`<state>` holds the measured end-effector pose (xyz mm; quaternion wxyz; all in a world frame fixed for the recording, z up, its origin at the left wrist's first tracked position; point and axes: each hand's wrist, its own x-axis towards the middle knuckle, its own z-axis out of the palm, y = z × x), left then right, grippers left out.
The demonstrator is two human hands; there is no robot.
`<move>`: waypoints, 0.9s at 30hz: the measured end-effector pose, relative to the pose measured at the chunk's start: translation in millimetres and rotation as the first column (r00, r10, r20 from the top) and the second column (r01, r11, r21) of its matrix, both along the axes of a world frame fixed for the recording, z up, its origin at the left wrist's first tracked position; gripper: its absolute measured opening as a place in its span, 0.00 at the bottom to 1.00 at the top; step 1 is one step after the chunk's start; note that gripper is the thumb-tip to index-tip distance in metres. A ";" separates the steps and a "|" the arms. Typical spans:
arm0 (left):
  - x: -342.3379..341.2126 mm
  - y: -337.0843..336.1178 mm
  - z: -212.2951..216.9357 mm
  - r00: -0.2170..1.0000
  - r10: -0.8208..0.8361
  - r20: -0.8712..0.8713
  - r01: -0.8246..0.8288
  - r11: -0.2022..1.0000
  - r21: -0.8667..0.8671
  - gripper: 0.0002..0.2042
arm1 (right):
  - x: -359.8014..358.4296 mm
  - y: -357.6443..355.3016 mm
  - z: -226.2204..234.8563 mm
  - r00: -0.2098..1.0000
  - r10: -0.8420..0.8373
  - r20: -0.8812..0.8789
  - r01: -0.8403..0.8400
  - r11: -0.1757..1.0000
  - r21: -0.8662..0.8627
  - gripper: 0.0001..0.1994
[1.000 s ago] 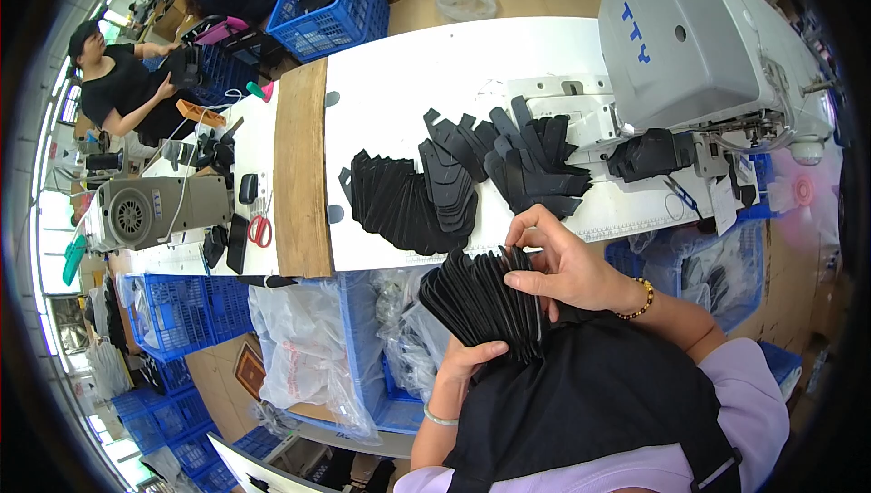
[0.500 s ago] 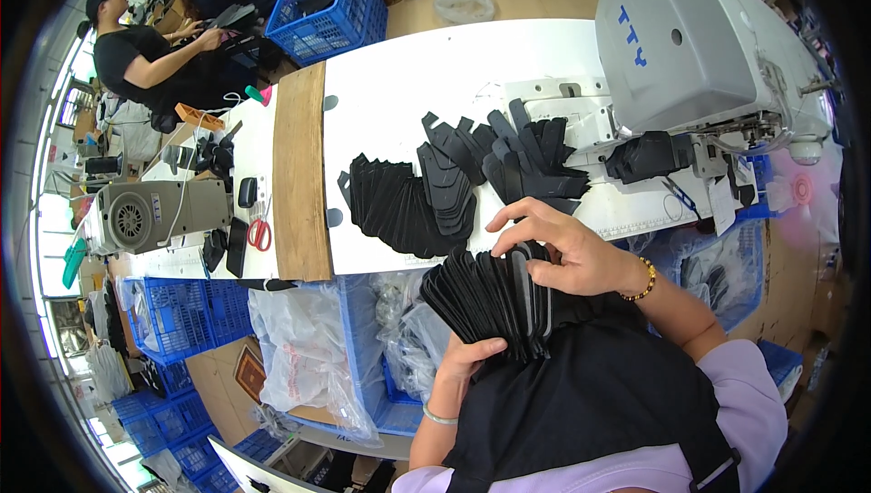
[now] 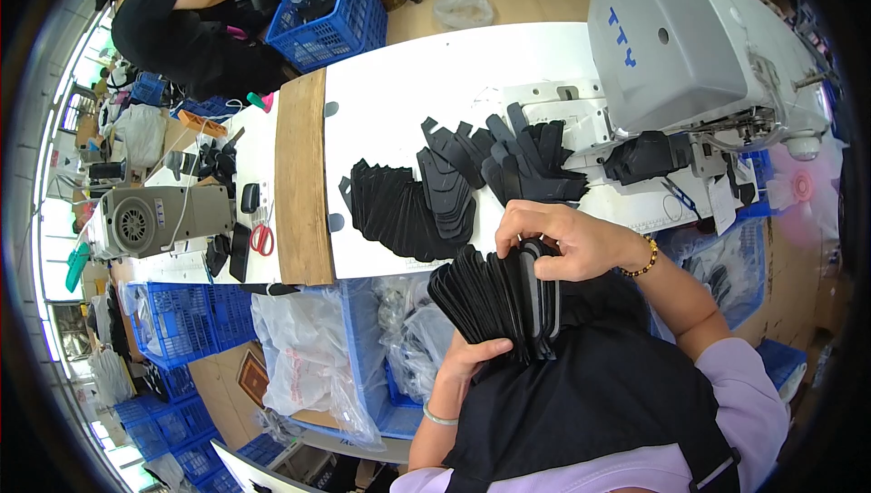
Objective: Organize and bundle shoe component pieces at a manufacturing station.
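Observation:
My left hand holds a fanned stack of flat black fabric pieces from below, just off the near edge of the white table. My right hand rests on top of the same stack, fingers pinching the rightmost pieces. Beyond it, on the table, lie overlapping rows of more black cut pieces and a second spread next to the grey sewing machine. One black piece sits under the machine's head.
A wooden board edges the table on the left. Blue crates and clear plastic bags stand below the table. Another sewing machine and red scissors sit at left. Other people work at the far left beside a blue basket.
My right hand has slid from the stack's top edge toward its right end, thumbing through the pieces. The person at the far left has shifted position and reached across.

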<state>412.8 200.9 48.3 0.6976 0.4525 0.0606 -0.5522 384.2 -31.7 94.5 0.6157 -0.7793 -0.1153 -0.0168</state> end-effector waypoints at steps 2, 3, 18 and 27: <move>0.8 -1.7 1.7 1.000 -0.019 0.012 0.019 1.000 0.000 0.35 | 0.7 -0.4 0.1 1.000 0.008 0.006 -0.009 1.000 0.028 0.17; 1.2 -2.5 3.2 0.999 -0.023 0.022 0.023 1.000 -0.003 0.35 | 1.1 -0.8 1.4 1.000 0.009 0.008 -0.009 1.000 0.028 0.17; -2.3 -2.1 -1.7 0.998 -0.049 0.048 0.050 0.998 -0.029 0.33 | -14.0 20.6 -6.5 0.965 -0.246 -0.090 0.254 0.963 0.092 0.16; -5.0 -0.4 -3.3 0.996 -0.044 0.073 0.047 0.998 -0.046 0.34 | -18.0 26.4 -5.8 0.939 -0.279 -0.202 0.310 0.940 0.143 0.15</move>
